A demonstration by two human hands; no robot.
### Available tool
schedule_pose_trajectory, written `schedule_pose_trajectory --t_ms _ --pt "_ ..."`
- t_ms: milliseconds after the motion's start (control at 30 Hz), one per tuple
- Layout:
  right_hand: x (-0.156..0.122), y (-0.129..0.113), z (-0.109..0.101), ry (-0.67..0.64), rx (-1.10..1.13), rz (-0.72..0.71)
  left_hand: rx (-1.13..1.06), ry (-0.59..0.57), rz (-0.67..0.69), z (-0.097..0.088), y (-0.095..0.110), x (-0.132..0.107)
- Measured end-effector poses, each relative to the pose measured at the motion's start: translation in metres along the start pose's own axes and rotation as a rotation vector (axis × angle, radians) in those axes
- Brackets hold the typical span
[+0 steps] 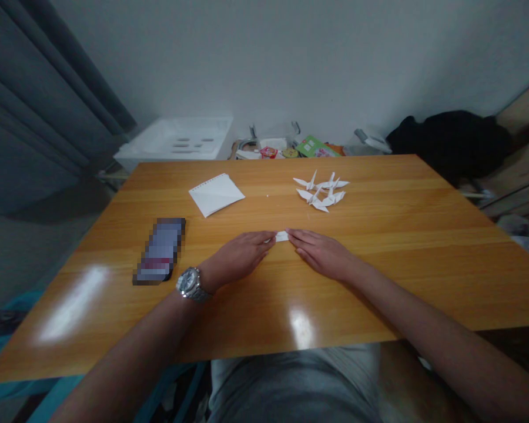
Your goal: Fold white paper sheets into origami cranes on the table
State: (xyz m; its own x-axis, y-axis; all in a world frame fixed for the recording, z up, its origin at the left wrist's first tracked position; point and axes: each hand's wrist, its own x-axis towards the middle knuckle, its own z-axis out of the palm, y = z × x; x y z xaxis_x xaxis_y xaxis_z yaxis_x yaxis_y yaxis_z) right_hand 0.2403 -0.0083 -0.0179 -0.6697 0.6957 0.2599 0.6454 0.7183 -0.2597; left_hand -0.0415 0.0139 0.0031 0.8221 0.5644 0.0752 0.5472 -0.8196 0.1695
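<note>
A small folded piece of white paper [282, 236] lies near the middle of the wooden table, between my two hands. My left hand [240, 255], with a silver watch [189, 283] on its wrist, holds the paper's left end under its fingertips. At the right end, the fingers of my right hand [320, 252] are close together and hold the paper too. Both hands cover the paper's ends, so its full shape is hidden. Beyond it, several white paper cranes [321, 191] sit in a cluster. A stack of white paper sheets [217, 194] rests farther left, its back edge perforated.
A phone [161, 249], blurred out, lies on the left of the table [405, 235]. Behind the far edge are a white plastic tray [180, 138], a green packet [317, 147] and other small items. Dark cloth [449, 144] is heaped at the back right. A grey curtain [39, 106] hangs at left.
</note>
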Motion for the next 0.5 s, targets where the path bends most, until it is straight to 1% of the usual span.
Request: schedule_pose_trajectory --t_ms 167,333,500 --pt "-0.001 -0.005 0.001 -0.012 -0.044 0.005 0.043 0.041 0.003 0.002 0.004 0.004" --pt "0.0 -0.012 -0.002 -0.023 -0.129 0.01 0.143 0.12 -0.073 0.002 0.011 0.009" --pt "0.008 -0.019 -0.009 -0.036 -0.156 0.04 0.173 0.124 -0.098 0.0 0.024 0.011"
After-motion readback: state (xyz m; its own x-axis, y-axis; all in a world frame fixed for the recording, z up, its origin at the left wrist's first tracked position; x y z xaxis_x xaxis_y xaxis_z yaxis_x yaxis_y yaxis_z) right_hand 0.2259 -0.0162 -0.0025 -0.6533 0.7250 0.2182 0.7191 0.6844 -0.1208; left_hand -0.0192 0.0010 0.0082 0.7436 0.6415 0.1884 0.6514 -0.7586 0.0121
